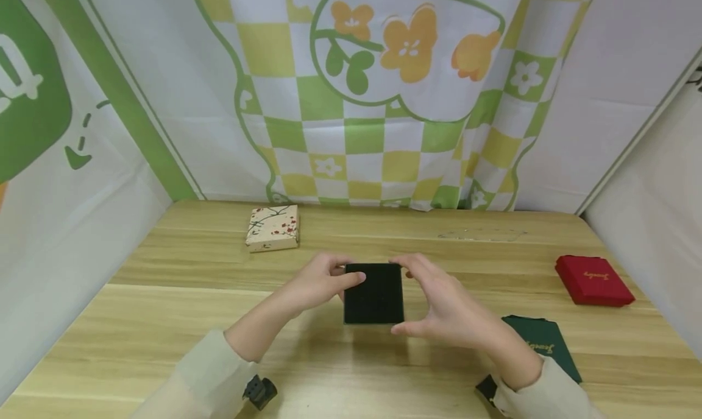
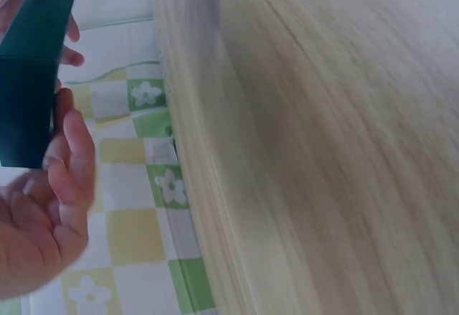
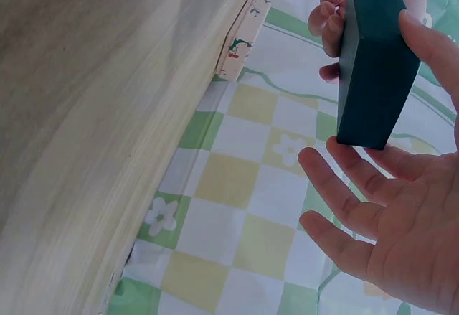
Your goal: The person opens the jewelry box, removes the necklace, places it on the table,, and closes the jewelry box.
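A square dark green jewelry box (image 1: pixel 378 300), its black padded inside turned up, is held above the table between both hands. My left hand (image 1: pixel 323 283) grips its left side, the thumb lying on the black pad. At the right side, my right hand (image 1: pixel 439 297) spans the box, thumb at the near corner and a finger at the far corner. The right wrist view shows the green underside of the box (image 3: pixel 380 64), with the other right fingers spread loosely below. A green lid (image 1: pixel 548 340) with gold lettering lies by the right forearm, partly hidden by it.
A red jewelry box (image 1: pixel 595 281) sits at the right of the wooden table (image 1: pixel 219 340). Toward the back left is a cream box (image 1: pixel 274 227) with a floral print. A thin chain (image 1: pixel 466 239) lies near the back edge, before a checked curtain (image 1: pixel 362 151).
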A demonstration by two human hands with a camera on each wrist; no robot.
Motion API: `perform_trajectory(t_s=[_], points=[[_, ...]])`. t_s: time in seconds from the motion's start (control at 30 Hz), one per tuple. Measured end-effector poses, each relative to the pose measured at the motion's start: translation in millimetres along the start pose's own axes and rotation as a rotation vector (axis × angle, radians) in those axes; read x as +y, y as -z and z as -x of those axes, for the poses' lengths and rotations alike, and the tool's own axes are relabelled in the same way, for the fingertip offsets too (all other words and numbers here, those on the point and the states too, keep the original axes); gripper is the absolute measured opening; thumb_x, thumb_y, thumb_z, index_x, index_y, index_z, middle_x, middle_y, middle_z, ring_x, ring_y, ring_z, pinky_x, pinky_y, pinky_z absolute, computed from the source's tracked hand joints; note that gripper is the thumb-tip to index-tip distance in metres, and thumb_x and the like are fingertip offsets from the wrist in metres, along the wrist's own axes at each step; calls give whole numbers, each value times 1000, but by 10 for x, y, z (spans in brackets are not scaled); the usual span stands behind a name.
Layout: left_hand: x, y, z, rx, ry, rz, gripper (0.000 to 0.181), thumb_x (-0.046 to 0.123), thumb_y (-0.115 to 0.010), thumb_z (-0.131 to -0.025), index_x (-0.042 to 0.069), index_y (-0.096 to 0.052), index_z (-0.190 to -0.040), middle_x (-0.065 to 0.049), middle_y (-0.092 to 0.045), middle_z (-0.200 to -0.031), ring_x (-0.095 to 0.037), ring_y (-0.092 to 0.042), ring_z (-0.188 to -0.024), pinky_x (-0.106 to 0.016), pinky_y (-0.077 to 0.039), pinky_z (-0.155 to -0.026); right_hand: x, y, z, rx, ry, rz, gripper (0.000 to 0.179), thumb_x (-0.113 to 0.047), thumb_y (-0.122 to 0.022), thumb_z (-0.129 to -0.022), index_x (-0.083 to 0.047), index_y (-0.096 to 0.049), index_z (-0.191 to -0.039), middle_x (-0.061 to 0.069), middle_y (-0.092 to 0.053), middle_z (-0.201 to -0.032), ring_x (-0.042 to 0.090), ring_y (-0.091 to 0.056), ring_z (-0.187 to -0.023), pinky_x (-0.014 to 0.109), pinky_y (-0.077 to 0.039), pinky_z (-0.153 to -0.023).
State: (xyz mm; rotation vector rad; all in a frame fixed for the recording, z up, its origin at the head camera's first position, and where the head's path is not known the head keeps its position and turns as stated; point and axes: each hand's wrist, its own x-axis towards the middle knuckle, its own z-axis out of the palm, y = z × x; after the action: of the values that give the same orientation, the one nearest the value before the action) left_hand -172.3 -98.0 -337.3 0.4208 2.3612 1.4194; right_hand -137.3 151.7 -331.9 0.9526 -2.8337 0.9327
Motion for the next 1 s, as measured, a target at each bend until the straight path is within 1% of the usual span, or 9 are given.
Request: perform_trajectory(t_s=[0.1, 0.17, 0.33, 0.4, 0.5, 0.6, 0.7, 0.8, 1.0], points=[[-38, 13, 25, -10, -38, -16, 58, 39, -63, -97, 5, -50, -142, -10, -69, -110, -28, -67, -105, -42, -54, -88, 22, 26, -1, 6, -4, -45, 92, -31, -90, -72, -16, -39, -147, 2, -51, -139, 29, -56, -122, 50, -50, -96], [-61, 32, 42, -42, -102, -13, 64, 44, -64, -95, 10, -45, -147, -12, -62, -127, -29, -61, -117, -44, -53, -92, 35, 56, 5, 21, -1, -66, 92, -30, -90, -72, -16, -39, -147, 2, -50, -139, 29, -55, -122, 50, -50, -96], [-105, 97, 71, -145, -318, 15, 87, 58, -73, -82, 23, -34, -152, -9, -49, -142, -28, -57, -116, -39, -55, -78, 64, 138, 20, 69, 24, -47, 93, -27, -92, -69, -13, -41, -146, 3, -53, -137, 29, -56, -119, 51, -50, -94], [-116, 106, 90, -147, -355, -28, 101, 62, -77, -75, 27, -27, -155, -6, -43, -149, -26, -54, -119, -38, -54, -77, 75, 156, 19, 80, 35, -34, 93, -27, -92, -69, -12, -41, -145, 4, -54, -135, 28, -56, -118, 50, -50, -94], [-124, 82, 114, -119, -361, -145, 113, 53, -85, -70, 33, -16, -157, -1, -33, -156, -21, -50, -123, -41, -52, -80, 88, 167, 20, 86, 46, -23, 93, -27, -92, -68, -10, -41, -145, 4, -54, -133, 28, -57, -117, 49, -50, -92], [-133, 47, 127, -78, -377, -245, 120, 38, -90, -69, 34, -10, -158, 1, -26, -160, -19, -47, -126, -48, -51, -90, 89, 166, 20, 86, 50, -19, 94, -27, -92, -68, -10, -41, -145, 5, -55, -133, 30, -57, -117, 49, -51, -91], [-146, 32, 133, -33, -411, -288, 120, 35, -91, -69, 30, -10, -159, 1, -25, -162, -20, -45, -128, -54, -47, -98, 88, 159, 19, 72, 44, -17, 94, -27, -92, -68, -10, -41, -146, 6, -55, -132, 31, -57, -118, 49, -51, -92], [-152, 30, 137, -3, -438, -310, 115, 33, -90, -70, 26, -16, -158, -2, -35, -156, -23, -46, -128, -56, -45, -103, 88, 145, 17, 49, 34, -20, 94, -28, -91, -70, -10, -40, -147, 5, -54, -133, 30, -56, -119, 50, -51, -93], [-170, 18, 125, 17, -456, -336, 104, 27, -91, -70, 22, -28, -153, -4, -52, -135, -22, -52, -121, -51, -48, -97, 90, 117, 17, 23, 21, -43, 93, -30, -90, -71, -12, -39, -148, 4, -52, -136, 30, -55, -120, 50, -50, -94]])
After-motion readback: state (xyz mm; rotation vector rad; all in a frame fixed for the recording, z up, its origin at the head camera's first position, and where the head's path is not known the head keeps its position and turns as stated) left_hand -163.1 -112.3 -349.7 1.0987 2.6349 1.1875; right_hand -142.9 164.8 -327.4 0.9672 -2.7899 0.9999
